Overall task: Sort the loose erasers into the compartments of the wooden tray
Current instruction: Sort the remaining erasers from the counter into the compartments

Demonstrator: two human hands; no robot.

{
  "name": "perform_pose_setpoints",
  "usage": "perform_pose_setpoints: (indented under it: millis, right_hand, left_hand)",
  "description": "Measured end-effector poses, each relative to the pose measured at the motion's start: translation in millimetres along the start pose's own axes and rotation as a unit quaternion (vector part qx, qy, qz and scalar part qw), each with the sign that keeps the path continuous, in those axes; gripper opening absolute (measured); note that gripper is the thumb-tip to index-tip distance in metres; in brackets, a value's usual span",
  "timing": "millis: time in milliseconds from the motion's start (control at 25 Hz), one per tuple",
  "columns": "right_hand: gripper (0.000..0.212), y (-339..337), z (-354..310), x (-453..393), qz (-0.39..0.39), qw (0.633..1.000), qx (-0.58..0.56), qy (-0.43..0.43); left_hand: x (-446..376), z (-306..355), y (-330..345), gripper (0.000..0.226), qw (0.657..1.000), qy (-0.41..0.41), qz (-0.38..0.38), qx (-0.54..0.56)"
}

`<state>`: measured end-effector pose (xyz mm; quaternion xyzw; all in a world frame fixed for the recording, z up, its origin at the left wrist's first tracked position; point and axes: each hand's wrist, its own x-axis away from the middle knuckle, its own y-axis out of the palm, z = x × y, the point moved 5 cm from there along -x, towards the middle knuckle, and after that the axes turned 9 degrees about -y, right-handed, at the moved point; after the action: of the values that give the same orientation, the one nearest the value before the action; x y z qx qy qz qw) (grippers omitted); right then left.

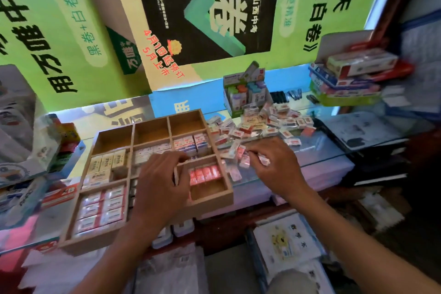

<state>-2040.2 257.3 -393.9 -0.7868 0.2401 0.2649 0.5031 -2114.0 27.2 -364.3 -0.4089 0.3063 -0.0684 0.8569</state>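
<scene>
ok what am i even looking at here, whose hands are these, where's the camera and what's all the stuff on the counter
There is no machine here: a person is working with bare hands, and the one picture comes from a wide-angle camera worn on their head, looking forward and down, so the edges look bent.

On the glass counter lies a wooden tray split into compartments. Several hold neat rows of small wrapped erasers; the three along the far side look empty. To the tray's right sits a pile of loose erasers, still unsorted.

The left hand is over the tray, fingers curled near a row of pink erasers; whether it holds anything is unclear. The right hand is at the edge of the pile, pinching a few erasers.

Behind stand stationery boxes and green posters.
</scene>
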Motion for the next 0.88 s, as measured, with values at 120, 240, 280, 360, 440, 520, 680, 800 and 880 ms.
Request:
perform_pose_setpoints:
  millis: [120,240,280,360,440,520,680,800,880]
  right_hand:
    - [0.01,-26.5,62.6,15.4,0.018,0.995,0.013,0.095]
    - [0.012,-37.0,113.2,27.1,0.034,0.983,-0.02,0.182]
    - [0.015,-34.7,123.2,29.9,0.029,0.977,-0.048,0.205]
    - [0.02,-31.3,131.4,32.2,0.041,0.967,-0.093,0.232]
    - [0.025,-30.3,135.2,33.0,0.066,0.962,-0.115,0.241]
    - [0.026,-29.0,133.9,32.0,0.074,0.969,-0.088,0.22]
    - [0.014,-14.0,122.8,32.1,0.051,0.984,0.091,0.142]
    - [0.019,-8.5,124.1,32.3,0.077,0.981,0.137,0.116]
    - [0.02,-7.9,126.3,33.1,0.085,0.981,0.141,0.103]
  left_hand:
    - [-21.6,51.9,49.3,0.019,0.999,0.034,-0.04,-0.002]
    - [-47.9,84.6,97.0,0.022,0.995,0.059,-0.078,-0.031]
    - [-57.8,92.5,112.0,0.024,0.992,0.063,-0.097,-0.056]
    - [-82.4,103.4,137.4,0.03,0.983,0.057,-0.134,-0.114]
    - [-109.3,109.2,159.2,0.04,0.971,0.037,-0.168,-0.165]
    - [-133.0,107.6,181.6,0.053,0.952,0.013,-0.224,-0.21]
    - [-154.1,94.1,215.2,0.066,0.917,0.005,-0.32,-0.237]
    - [-159.4,88.6,219.5,0.068,0.926,-0.001,-0.33,-0.185]
    - [-160.1,86.8,217.9,0.062,0.932,-0.012,-0.332,-0.144]
